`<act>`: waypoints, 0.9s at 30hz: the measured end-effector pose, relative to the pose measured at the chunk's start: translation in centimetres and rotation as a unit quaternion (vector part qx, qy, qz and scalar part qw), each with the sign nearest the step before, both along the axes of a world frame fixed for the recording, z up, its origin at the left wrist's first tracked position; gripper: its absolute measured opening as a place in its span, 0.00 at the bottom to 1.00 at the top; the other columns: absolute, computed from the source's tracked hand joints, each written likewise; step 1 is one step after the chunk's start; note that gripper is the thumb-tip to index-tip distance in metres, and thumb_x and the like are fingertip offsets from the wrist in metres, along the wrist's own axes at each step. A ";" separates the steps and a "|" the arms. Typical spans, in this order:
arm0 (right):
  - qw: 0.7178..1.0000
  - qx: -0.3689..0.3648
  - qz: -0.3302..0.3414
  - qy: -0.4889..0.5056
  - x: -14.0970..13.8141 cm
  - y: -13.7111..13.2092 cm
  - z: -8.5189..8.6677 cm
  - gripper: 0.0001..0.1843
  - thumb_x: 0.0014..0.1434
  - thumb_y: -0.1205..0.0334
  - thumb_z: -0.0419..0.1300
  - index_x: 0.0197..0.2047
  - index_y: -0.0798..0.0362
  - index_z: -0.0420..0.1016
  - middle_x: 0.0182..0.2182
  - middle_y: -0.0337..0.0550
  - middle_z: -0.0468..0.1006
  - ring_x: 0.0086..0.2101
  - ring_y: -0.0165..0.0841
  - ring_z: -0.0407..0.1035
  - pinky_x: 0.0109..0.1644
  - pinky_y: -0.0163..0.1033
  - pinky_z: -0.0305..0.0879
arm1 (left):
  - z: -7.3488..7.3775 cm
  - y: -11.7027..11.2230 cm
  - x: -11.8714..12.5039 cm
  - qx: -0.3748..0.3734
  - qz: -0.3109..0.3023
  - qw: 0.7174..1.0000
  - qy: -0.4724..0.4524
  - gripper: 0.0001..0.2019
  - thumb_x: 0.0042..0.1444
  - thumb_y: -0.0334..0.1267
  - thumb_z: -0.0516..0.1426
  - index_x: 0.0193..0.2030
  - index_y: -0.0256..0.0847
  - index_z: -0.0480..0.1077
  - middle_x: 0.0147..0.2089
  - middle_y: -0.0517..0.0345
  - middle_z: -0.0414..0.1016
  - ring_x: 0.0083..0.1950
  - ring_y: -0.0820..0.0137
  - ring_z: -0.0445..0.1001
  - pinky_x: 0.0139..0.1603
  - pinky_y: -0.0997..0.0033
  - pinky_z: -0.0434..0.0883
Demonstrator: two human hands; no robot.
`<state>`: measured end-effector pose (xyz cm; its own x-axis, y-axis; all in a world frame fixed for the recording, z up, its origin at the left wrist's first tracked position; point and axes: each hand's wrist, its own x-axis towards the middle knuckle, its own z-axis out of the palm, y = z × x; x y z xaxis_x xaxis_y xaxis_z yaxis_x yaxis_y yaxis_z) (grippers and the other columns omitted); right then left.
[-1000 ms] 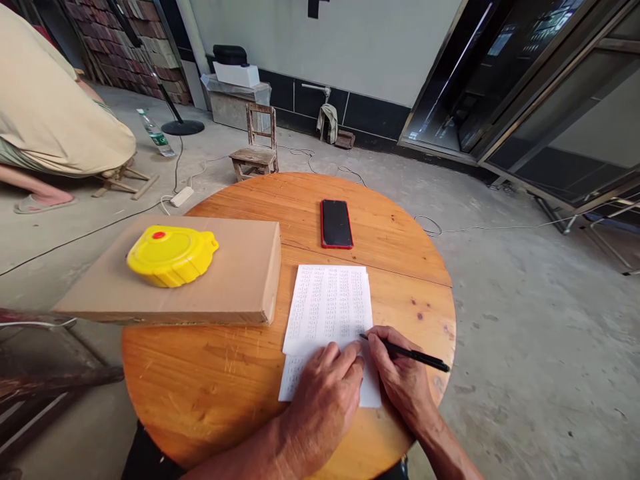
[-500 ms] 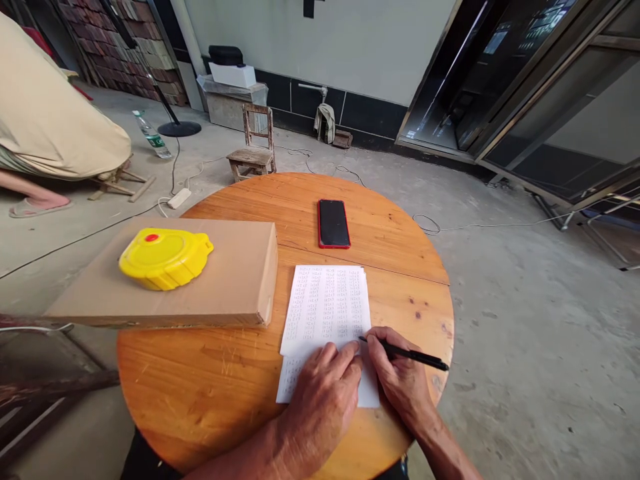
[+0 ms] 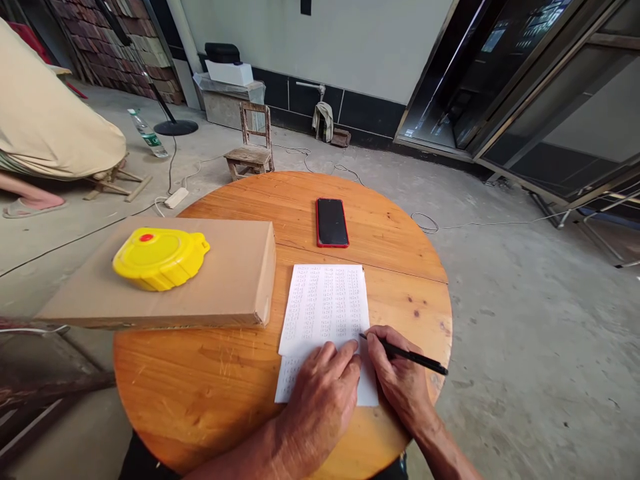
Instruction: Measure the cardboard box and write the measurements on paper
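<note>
A white sheet of paper (image 3: 325,307) covered in rows of small writing lies on the round wooden table (image 3: 210,380). My left hand (image 3: 323,397) rests flat on the sheet's lower part, fingers stretched out. My right hand (image 3: 397,373) pinches a black pen (image 3: 407,355), its tip touching the paper's right edge. A red-edged phone (image 3: 332,222) lies face up beyond the sheet.
A flat cardboard box (image 3: 235,280) overhangs the table's left side with a yellow tape-measure case (image 3: 157,257) on it. On the concrete floor are a small wooden chair (image 3: 251,143), a water bottle (image 3: 144,133), cables and a power strip (image 3: 176,197). Another person in beige (image 3: 45,127) sits at far left.
My hands and pen stay in place on the paper. The view has drifted slightly, shifting everything a little to the left.
</note>
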<state>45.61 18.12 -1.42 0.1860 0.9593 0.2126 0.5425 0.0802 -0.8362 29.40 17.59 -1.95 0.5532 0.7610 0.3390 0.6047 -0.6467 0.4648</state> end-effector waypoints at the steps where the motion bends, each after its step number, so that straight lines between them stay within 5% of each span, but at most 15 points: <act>1: 1.000 0.001 0.002 -0.003 0.0 0.0 0.0 0.10 0.63 0.61 0.57 0.31 0.52 0.77 0.26 0.40 0.79 0.27 0.31 0.71 0.32 0.33 0.68 | 0.0 0.0 0.0 0.001 0.001 1.000 -0.001 0.16 0.56 0.21 0.53 0.48 0.39 0.71 0.53 0.55 0.77 0.44 0.59 0.73 0.45 0.54 0.77; 13: 1.000 -0.003 0.003 -0.004 0.1 0.0 0.0 0.10 0.62 0.61 0.57 0.31 0.52 0.76 0.26 0.40 0.79 0.27 0.32 0.71 0.33 0.34 0.68 | -0.1 -0.1 0.1 0.003 0.002 1.000 0.004 0.15 0.56 0.22 0.54 0.47 0.40 0.71 0.54 0.55 0.76 0.44 0.60 0.73 0.45 0.56 0.76; 20: 0.998 -0.028 -0.032 0.055 0.2 -0.2 0.2 0.12 0.63 0.55 0.58 0.32 0.52 0.76 0.17 0.33 0.67 0.18 0.29 0.60 0.22 0.34 0.59 | -0.1 -0.1 0.0 0.021 0.008 1.000 0.021 0.19 0.55 0.21 0.54 0.52 0.39 0.70 0.53 0.54 0.77 0.42 0.60 0.73 0.43 0.56 0.76; 27: 0.997 -0.033 -0.030 0.062 0.0 0.0 0.2 0.12 0.62 0.56 0.58 0.32 0.53 0.76 0.17 0.34 0.66 0.18 0.29 0.59 0.20 0.34 0.59 | 0.2 0.0 0.1 0.020 0.010 1.000 0.010 0.17 0.56 0.22 0.52 0.50 0.38 0.71 0.53 0.54 0.77 0.42 0.60 0.73 0.42 0.56 0.76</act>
<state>45.62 18.17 -1.20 0.2645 0.9568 0.1209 0.4374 -0.0072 -0.8993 29.51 17.59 -1.79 0.5452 0.7574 0.3592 0.6261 -0.6529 0.4264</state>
